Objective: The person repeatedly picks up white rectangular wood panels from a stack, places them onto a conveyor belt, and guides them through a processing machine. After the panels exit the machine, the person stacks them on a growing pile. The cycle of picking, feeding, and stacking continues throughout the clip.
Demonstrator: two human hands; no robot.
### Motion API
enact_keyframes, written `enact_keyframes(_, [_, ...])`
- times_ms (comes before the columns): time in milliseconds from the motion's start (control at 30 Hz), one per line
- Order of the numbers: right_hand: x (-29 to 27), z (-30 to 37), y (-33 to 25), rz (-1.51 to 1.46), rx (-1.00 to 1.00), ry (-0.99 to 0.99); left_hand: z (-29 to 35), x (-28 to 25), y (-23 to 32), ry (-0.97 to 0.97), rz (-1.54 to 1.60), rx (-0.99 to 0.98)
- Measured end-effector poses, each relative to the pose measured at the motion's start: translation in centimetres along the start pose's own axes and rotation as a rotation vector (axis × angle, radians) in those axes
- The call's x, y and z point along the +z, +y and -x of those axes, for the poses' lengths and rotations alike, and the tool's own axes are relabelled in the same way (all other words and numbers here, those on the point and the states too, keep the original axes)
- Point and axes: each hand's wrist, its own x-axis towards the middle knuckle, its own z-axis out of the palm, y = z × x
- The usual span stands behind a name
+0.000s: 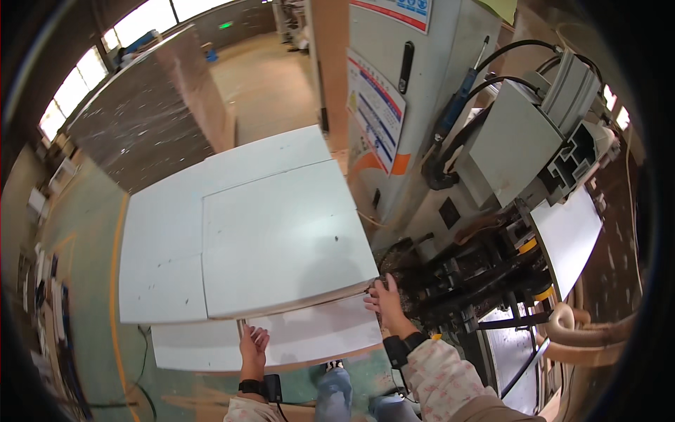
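Just in front of me lies a stack of white panels (pixel 288 232) with dark specks on the top sheet. Along its front edge is a narrow white panel (pixel 316 322) with a brownish edge. My left hand (pixel 254 342) has its fingers curled at that panel's left end. At its opposite end, by the stack's front right corner, my right hand (pixel 384 302) grips with bent fingers. The fingers' undersides are hidden, so the exact contact does not show. Lower down, another white panel (pixel 193 346) sticks out toward me.
To the right stands a grey machine cabinet (pixel 429 91) with black cables, dark mechanisms (pixel 464 281) and a beige hose (pixel 590 330). A tall film-wrapped stack (pixel 148 119) rises at the far left. A yellow line (pixel 116 281) runs along the green floor.
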Motion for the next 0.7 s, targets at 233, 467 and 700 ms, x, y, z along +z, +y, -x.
enact_keyframes(233, [2.9,-4.9,2.8,0.064,-0.148,0.214,-5.1,4.3,3.4,0.121,0.026,-0.036])
enact_keyframes(467, [4.0,-6.1,3.6,0.066,-0.143,0.321,-6.0,3.9,4.6,0.155,-0.089,-0.095])
enact_keyframes(700, [2.2,-6.3,5.4,0.178,-0.222,0.367,-6.7,2.9,3.7,0.044,-0.039,-0.059])
